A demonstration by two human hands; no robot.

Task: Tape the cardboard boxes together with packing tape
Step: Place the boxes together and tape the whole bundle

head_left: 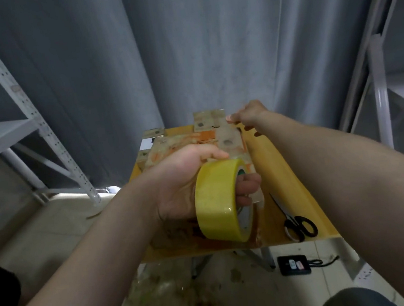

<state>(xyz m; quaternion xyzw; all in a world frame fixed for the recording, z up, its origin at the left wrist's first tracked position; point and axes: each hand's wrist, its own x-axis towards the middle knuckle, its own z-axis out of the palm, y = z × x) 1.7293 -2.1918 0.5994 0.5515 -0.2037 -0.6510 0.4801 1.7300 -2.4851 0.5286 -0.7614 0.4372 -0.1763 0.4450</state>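
A yellow roll of packing tape (218, 201) is held upright in my left hand (186, 180), whose fingers pass through its core. Under it lie taped-up cardboard boxes (184, 142), brown and orange, on a small yellow table (286, 168). A clear strip of tape (229, 136) runs from the roll away over the boxes to the far end. My right hand (249, 115) reaches to that far end and pinches the tape's end there against the far cardboard flap (207, 120).
Black-handled scissors (297, 222) lie on the table's right near corner. A black device with a cable (295, 264) sits on the floor below. Crumpled used tape (168, 299) is piled on the floor in front. Grey metal shelving (24, 103) stands left and right; a grey curtain hangs behind.
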